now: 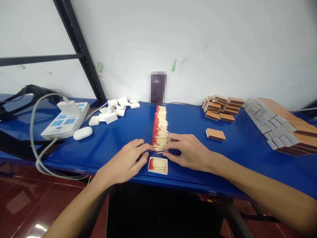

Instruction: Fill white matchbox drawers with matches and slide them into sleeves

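A long row of red-headed matches [160, 127] lies on the blue tabletop, heads to the left. My left hand [128, 160] is at the near left end of the row. Its index fingertip touches the heads there, and its thumb is apart, with nothing held. At the right side of the same end, my right hand [188, 150] has thumb and index finger close together around the tail of a single match [158, 152]. Just below sits a white matchbox tray [158, 172], partly filled with matches, heads left.
White empty-looking trays [109, 114] are heaped at the back left. Orange matchbox sleeves [221, 107] pile up at the back right, with one sleeve [215, 134] nearer. Stacked matchboxes [284, 127] stand far right. A power strip [65, 120] and white earbud case [83, 133] lie left.
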`<action>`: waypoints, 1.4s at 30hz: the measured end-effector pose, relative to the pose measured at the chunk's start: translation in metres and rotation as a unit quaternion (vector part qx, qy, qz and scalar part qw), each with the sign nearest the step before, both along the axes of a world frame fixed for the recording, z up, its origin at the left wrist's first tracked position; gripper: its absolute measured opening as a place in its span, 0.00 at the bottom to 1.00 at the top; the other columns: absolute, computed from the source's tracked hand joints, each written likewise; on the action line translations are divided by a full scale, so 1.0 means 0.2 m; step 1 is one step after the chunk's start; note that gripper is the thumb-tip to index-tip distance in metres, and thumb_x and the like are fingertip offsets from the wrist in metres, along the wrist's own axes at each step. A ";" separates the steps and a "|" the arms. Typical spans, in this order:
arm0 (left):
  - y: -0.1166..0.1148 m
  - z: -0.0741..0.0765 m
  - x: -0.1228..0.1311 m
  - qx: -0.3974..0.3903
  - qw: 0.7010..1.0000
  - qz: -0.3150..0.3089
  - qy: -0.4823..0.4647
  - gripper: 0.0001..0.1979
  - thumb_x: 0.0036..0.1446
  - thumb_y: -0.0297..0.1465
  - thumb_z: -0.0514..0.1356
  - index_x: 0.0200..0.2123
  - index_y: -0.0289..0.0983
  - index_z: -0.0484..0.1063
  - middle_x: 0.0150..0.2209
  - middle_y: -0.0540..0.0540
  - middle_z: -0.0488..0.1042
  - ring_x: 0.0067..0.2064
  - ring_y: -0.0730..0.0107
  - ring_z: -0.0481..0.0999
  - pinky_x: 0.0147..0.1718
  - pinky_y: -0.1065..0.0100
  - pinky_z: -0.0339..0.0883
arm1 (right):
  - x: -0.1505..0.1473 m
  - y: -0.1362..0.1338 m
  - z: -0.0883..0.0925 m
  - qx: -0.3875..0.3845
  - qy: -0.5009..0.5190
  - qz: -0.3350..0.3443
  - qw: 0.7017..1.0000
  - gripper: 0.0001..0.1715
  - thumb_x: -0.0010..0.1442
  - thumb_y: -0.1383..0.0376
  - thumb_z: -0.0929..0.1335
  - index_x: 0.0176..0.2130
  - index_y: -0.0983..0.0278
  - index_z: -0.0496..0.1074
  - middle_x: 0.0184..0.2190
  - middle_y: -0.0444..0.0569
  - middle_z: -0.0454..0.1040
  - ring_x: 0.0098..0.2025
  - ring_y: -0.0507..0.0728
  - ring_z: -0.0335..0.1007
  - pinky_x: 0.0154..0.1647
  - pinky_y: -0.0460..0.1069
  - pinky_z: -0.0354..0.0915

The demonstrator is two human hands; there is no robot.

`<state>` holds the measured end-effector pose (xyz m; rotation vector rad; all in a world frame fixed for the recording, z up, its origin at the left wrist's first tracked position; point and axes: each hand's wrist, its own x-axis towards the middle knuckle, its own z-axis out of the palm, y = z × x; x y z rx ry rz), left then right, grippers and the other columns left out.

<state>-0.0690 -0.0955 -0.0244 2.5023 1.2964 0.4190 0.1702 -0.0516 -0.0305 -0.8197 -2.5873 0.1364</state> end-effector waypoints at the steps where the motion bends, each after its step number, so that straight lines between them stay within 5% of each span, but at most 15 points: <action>1: 0.00 0.00 0.00 0.001 1.000 0.000 0.002 0.17 0.69 0.34 0.44 0.54 0.43 0.67 0.49 0.46 0.72 0.56 0.60 0.66 0.58 0.57 0.58 | -0.01 0.00 0.00 -0.005 -0.002 -0.001 1.000 0.10 0.63 0.63 0.66 0.38 0.62 0.78 0.32 0.46 0.73 0.29 0.50 0.65 0.29 0.46 0.55; 13: 0.00 -0.01 -0.01 0.007 1.000 0.005 0.005 0.18 0.69 0.36 0.44 0.56 0.44 0.66 0.50 0.47 0.71 0.58 0.58 0.65 0.59 0.56 0.59 | -0.03 0.00 -0.02 -0.040 -0.015 -0.037 0.998 0.08 0.61 0.66 0.66 0.34 0.61 0.76 0.19 0.40 0.69 0.22 0.49 0.60 0.27 0.46 0.52; 42: 0.00 -0.02 -0.02 -0.009 1.000 0.006 0.009 0.19 0.68 0.34 0.45 0.57 0.43 0.66 0.52 0.46 0.70 0.58 0.58 0.65 0.60 0.54 0.57 | -0.03 0.00 -0.03 -0.024 -0.005 -0.016 1.000 0.12 0.61 0.67 0.65 0.41 0.60 0.78 0.27 0.43 0.77 0.26 0.50 0.67 0.31 0.46 0.56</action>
